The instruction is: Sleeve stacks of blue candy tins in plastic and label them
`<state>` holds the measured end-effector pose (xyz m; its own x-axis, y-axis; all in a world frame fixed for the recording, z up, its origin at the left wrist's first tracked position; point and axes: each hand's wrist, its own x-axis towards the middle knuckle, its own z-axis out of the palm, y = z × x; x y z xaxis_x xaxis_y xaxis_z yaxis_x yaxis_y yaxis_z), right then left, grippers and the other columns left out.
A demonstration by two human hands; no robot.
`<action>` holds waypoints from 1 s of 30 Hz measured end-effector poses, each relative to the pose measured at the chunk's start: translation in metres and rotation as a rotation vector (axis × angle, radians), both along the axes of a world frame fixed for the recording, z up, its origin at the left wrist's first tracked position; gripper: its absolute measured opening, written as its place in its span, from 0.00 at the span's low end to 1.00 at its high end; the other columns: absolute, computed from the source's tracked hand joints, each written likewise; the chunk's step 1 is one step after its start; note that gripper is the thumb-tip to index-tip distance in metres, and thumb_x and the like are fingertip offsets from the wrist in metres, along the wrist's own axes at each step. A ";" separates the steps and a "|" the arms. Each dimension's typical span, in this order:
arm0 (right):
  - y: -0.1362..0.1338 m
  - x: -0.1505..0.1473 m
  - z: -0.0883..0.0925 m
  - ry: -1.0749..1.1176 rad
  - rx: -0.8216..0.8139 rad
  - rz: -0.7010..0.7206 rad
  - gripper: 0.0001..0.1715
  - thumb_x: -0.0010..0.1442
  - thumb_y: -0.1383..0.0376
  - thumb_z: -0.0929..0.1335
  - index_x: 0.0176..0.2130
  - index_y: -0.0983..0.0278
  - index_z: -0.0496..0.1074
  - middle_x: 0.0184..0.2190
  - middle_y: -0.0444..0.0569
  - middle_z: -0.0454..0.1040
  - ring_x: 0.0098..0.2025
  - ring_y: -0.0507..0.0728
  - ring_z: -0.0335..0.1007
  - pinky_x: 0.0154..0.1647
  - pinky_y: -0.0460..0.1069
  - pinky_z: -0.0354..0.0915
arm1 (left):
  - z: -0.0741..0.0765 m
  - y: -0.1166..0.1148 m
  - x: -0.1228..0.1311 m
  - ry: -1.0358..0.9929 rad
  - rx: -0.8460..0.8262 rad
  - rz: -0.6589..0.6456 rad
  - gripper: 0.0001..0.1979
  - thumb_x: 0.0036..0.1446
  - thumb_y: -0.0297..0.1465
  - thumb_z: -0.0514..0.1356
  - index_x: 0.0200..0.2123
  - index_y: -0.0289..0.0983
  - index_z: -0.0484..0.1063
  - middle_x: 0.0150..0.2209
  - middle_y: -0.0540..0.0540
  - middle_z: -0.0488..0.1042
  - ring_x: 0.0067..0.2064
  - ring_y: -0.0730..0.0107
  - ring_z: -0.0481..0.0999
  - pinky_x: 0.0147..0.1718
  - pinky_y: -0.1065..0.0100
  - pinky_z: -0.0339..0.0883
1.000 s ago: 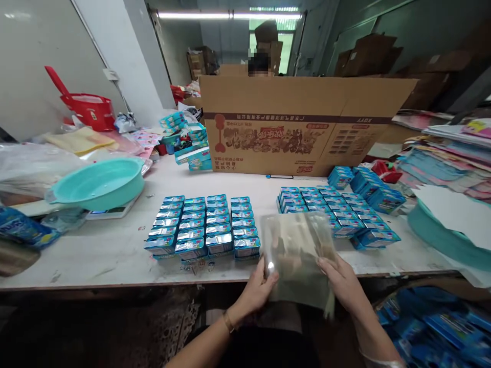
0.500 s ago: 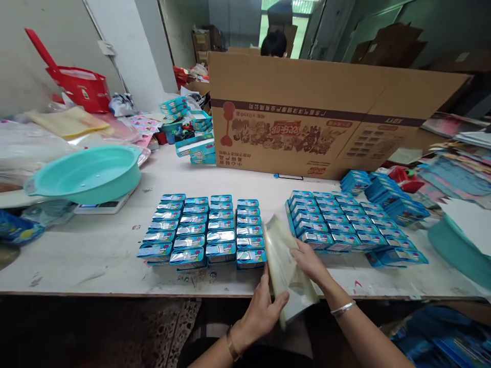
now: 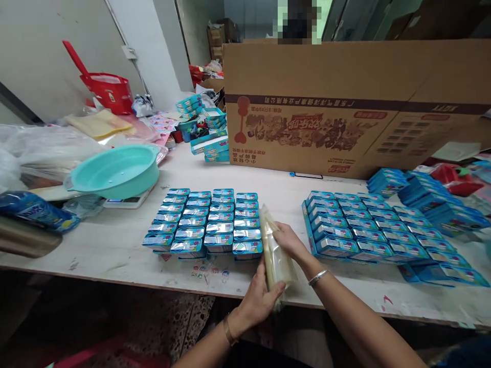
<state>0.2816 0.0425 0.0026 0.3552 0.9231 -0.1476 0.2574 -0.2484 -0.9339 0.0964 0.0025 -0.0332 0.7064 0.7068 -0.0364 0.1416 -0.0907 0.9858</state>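
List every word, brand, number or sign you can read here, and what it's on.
"广东喜气洋洋健康产业有限公司": carton, dark band, upside down.
"小心轻放": carton's lower left, upside down.
"易碎产品": beside it, upside down.
"欢乐": carton's red logo, upside down; third character unclear.
Too small or blurred: small blue boxes, blue packet, white scale.
Held plastic bundle: none legible.

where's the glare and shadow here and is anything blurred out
Head view: white glare on the blue boxes and the plastic film held by the left hand and right hand; head view: dim floor below the table; head view: a pixelated patch above the cardboard box.
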 end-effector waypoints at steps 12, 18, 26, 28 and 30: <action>0.046 -0.017 0.001 0.068 -0.037 0.009 0.21 0.43 0.70 0.62 0.38 0.68 0.74 0.26 0.46 0.74 0.29 0.55 0.68 0.29 0.45 0.64 | -0.005 0.062 -0.039 0.025 -0.004 0.411 0.33 0.57 0.39 0.60 0.63 0.34 0.59 0.61 0.36 0.69 0.62 0.54 0.68 0.61 0.58 0.62; -0.014 0.036 -0.016 -0.166 -0.117 -0.149 0.23 0.49 0.70 0.62 0.44 0.71 0.74 0.34 0.54 0.76 0.37 0.62 0.72 0.40 0.53 0.67 | 0.003 0.064 0.005 -0.014 -0.266 0.206 0.26 0.53 0.26 0.54 0.57 0.32 0.67 0.47 0.41 0.78 0.51 0.56 0.77 0.47 0.62 0.73; -0.053 0.008 -0.031 -0.800 0.032 -0.248 0.37 0.62 0.67 0.61 0.68 0.73 0.53 0.61 0.69 0.62 0.63 0.74 0.56 0.60 0.66 0.59 | -0.008 0.060 0.022 0.228 0.438 0.318 0.33 0.57 0.23 0.52 0.67 0.30 0.56 0.60 0.33 0.68 0.62 0.51 0.66 0.62 0.53 0.60; -0.059 0.002 -0.038 -0.938 0.083 -0.225 0.34 0.66 0.64 0.60 0.67 0.74 0.55 0.63 0.69 0.60 0.65 0.73 0.52 0.63 0.66 0.56 | -0.011 0.052 0.020 0.299 0.618 0.357 0.33 0.59 0.23 0.51 0.68 0.28 0.52 0.63 0.30 0.63 0.64 0.47 0.63 0.62 0.49 0.58; -0.063 0.000 -0.049 -0.976 0.066 -0.205 0.32 0.68 0.60 0.60 0.64 0.76 0.60 0.63 0.71 0.61 0.67 0.73 0.51 0.65 0.66 0.54 | -0.013 0.046 0.018 0.393 0.725 0.375 0.31 0.61 0.23 0.50 0.68 0.26 0.53 0.65 0.28 0.59 0.65 0.45 0.60 0.62 0.47 0.57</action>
